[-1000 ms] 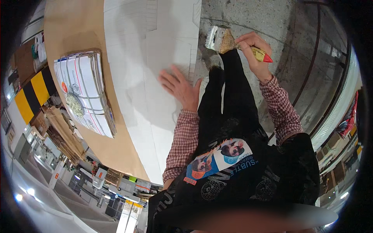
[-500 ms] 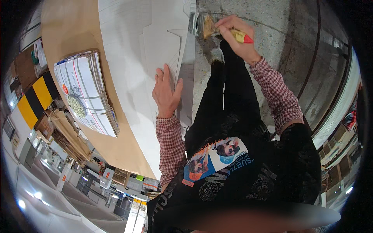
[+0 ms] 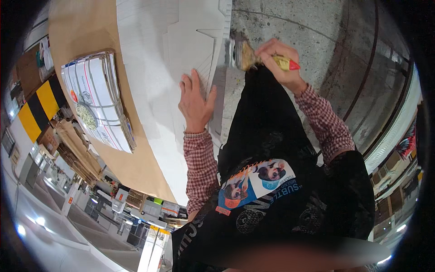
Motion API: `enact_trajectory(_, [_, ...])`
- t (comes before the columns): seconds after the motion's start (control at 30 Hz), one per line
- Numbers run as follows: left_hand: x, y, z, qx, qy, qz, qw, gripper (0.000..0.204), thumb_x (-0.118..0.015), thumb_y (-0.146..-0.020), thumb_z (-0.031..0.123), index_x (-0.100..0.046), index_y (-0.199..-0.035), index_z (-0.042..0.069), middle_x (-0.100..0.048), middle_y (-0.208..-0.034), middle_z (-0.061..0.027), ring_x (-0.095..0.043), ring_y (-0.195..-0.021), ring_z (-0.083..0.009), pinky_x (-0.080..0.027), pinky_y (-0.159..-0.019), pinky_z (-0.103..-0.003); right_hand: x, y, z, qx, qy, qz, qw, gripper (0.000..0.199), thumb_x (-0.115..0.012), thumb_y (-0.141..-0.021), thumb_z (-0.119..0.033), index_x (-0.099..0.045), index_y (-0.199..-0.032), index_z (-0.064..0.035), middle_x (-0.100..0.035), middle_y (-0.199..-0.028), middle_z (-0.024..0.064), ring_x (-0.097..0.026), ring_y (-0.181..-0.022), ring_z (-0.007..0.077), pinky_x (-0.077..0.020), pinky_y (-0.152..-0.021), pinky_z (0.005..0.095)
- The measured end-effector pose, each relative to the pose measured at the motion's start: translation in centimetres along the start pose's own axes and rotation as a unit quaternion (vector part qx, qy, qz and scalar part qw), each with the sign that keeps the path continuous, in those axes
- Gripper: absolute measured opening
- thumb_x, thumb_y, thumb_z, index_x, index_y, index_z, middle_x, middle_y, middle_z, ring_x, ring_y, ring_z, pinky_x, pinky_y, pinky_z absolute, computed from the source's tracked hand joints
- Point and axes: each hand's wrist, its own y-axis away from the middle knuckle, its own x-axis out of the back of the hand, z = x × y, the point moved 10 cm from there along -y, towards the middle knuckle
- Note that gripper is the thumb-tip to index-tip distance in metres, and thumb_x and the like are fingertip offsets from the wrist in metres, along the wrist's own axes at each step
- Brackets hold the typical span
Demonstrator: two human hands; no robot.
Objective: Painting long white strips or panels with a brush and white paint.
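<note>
Your right hand is closed round the handle of one brush at one o'clock, its bristles by the edge of the pale card sheets; whether they touch is unclear. Your left hand, at eleven o'clock, lies open, palm down on the sheets, thumb apart from the fingers. One string-tied bundle lies at ten o'clock on brown board.

The right hand's grip holds a wide paintbrush beside white cardboard sheets. The left hand lies palm-down on the sheets.
</note>
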Motion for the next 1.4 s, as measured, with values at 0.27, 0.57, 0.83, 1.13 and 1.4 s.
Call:
enact_trajectory(0.27, [-3.3, 2.7, -0.6, 0.126, -0.073, 0.108, 0.984, 0.103, -0.073, -0.07, 0.051, -0.019, -0.145, 0.004, -0.011, -0.147, -0.031, -0.009, -0.137, -0.0478, -0.015, -0.111, -0.053, 1.8, 1.3, -1.7, -0.029, 0.004, 0.012, 0.999, 0.01, -0.056, -0.084, -0.002, -0.057, -0.074, 0.0007, -0.064, -0.086, 0.0129, -0.058, -0.076, 0.0178, -0.0454, -0.07, 0.0297])
enact_trajectory(0.57, [-2.7, 6.6, -3.7, 0.109, -0.032, -0.04, 0.993, 0.092, -0.066, -0.077, 0.047, -0.022, -0.144, 0.002, -0.023, -0.14, -0.0365, -0.026, -0.128, -0.0542, -0.032, -0.103, -0.051, 1.0, 1.5, -1.4, 0.016, 0.022, 0.033, 0.999, 0.007, -0.06, -0.082, 0.0, -0.057, -0.076, 0.0023, -0.063, -0.083, 0.0106, -0.061, -0.079, 0.019, -0.0472, -0.07, 0.0286])
enact_trajectory(0.83, [-0.2, 5.4, -3.7, 0.04, 0.024, -0.041, 0.998, 0.07, -0.062, -0.078, 0.037, -0.042, -0.133, -0.003, -0.045, -0.127, -0.0325, -0.052, -0.11, -0.0422, -0.046, -0.086, -0.042, -1.0, 1.1, -0.4, 0.087, 0.06, 0.03, 0.994, 0.007, -0.062, -0.083, 0.0, -0.058, -0.078, 0.0026, -0.063, -0.085, 0.0107, -0.062, -0.082, 0.0177, -0.0474, -0.07, 0.0267])
enact_trajectory(1.13, [0.1, 4.9, -3.5, 0.026, -0.017, -0.048, 0.998, 0.071, -0.059, -0.081, 0.042, -0.042, -0.132, -0.004, -0.051, -0.117, -0.0347, -0.059, -0.096, -0.0429, -0.049, -0.078, -0.043, -0.8, 2.3, -2.2, 0.092, 0.036, 0.06, 0.993, 0.006, -0.062, -0.084, -0.001, -0.059, -0.08, 0.0021, -0.063, -0.084, 0.0099, -0.06, -0.077, 0.0168, -0.047, -0.067, 0.0265])
enact_trajectory(1.4, [-1.3, 5.0, -2.9, 0.042, -0.075, -0.034, 0.996, 0.075, -0.06, -0.08, 0.046, -0.038, -0.134, -0.002, -0.051, -0.118, -0.0341, -0.058, -0.096, -0.0421, -0.049, -0.076, -0.044, -4.3, 7.6, -0.9, -0.002, -0.004, -0.007, 1.0, 0.01, -0.058, -0.085, -0.002, -0.057, -0.076, 0.0016, -0.062, -0.086, 0.011, -0.059, -0.081, 0.0184, -0.0457, -0.07, 0.0293])
